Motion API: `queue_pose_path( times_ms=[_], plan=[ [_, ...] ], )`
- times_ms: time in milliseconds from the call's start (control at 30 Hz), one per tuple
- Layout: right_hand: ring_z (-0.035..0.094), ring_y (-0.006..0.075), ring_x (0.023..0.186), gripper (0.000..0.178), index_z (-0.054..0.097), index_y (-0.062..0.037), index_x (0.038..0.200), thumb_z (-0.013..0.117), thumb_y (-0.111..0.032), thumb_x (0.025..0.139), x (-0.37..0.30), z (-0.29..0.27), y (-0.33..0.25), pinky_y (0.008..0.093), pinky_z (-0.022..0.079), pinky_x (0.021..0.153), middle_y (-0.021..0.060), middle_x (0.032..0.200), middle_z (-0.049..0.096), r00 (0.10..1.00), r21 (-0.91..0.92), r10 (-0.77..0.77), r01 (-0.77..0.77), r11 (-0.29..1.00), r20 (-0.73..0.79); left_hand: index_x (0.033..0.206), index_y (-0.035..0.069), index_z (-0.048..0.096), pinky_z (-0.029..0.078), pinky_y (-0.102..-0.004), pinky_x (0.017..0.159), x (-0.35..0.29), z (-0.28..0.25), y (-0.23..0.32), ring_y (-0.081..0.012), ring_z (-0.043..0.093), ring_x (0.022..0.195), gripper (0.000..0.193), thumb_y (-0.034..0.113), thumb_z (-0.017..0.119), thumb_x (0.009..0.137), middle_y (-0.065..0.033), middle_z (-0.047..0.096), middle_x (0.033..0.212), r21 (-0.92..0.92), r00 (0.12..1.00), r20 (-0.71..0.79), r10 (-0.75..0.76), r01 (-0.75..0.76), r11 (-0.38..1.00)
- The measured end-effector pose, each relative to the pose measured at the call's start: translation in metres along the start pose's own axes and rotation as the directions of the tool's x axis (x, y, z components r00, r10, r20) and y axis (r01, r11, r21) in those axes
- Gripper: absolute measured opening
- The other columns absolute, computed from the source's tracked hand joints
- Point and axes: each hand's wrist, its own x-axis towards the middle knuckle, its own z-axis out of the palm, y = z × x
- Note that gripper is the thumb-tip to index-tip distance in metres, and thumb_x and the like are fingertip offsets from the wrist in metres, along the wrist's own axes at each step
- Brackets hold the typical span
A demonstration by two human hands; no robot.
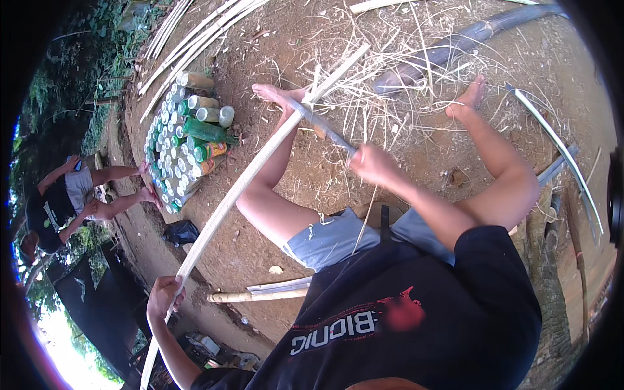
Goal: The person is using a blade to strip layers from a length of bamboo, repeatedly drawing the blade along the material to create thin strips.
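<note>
My left hand (166,298) is closed around the lower part of a long, pale bamboo strip (229,199), which runs diagonally from the lower left up past my foot. My right hand (375,164) grips the handle end of a long knife (328,129), slightly blurred. Its grey blade lies across the strip's upper part, near my bare foot (279,95), where the blade seems to touch the strip. A thin curl of shaving stands by the blade. The handle is mostly hidden in my fist.
Pale shavings (383,107) litter the ground between my feet, beside a dark pole (455,52). Stacked bottles (207,130) stand left of the strip. More long strips (195,52) lie at the upper left; another (559,140) is at the right. A person (55,205) sits far left.
</note>
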Motion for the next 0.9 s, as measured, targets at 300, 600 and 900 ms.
queue_pose_path(
  times_ms=[300, 600, 900],
  plan=[
    [0.064, 0.0215, 0.053, 0.026, 0.061, 0.0023, 0.104, 0.061, -0.019, 0.088, 0.021, 0.026, 0.038, 0.0394, 0.05, 0.043, 0.0107, 0.064, 0.062, 0.989, -0.122, -0.065, 0.048, 0.991, -0.134, 0.068, 0.0, 0.056, 0.034, -0.0296, 0.037, -0.007, 0.024, -0.006, -0.0128, 0.043, 0.038, 0.045, 0.035, 0.052, 0.097, -0.0039, 0.047, 0.05, -0.103, 0.994, 0.112, 0.011, 0.0, 0.995],
    [0.044, 0.0082, 0.044, 0.012, 0.064, -0.0022, 0.09, 0.056, -0.012, 0.09, 0.039, -0.012, 0.07, 0.0258, 0.037, 0.038, 0.001, 0.058, 0.052, 0.986, -0.218, -0.147, 0.128, 0.968, -0.073, 0.068, 0.0, 0.057, 0.032, -0.0278, 0.036, -0.018, 0.021, -0.006, -0.0121, 0.042, 0.038, 0.047, 0.037, 0.054, 0.096, -0.0031, 0.046, 0.05, -0.146, 0.989, 0.142, -0.044, 0.065, 0.987],
    [0.047, 0.0108, 0.042, 0.02, 0.065, 0.0029, 0.1, 0.055, -0.008, 0.087, 0.056, -0.034, 0.052, 0.0269, 0.036, 0.035, 0.0042, 0.058, 0.054, 0.978, -0.294, -0.208, 0.203, 0.934, 0.013, 0.069, 0.0, 0.059, 0.031, -0.0268, 0.037, -0.011, 0.008, 0.005, -0.0114, 0.042, 0.039, 0.049, 0.04, 0.055, 0.096, -0.0024, 0.047, 0.051, -0.175, 0.979, 0.195, -0.062, 0.097, 0.98]
  ],
)
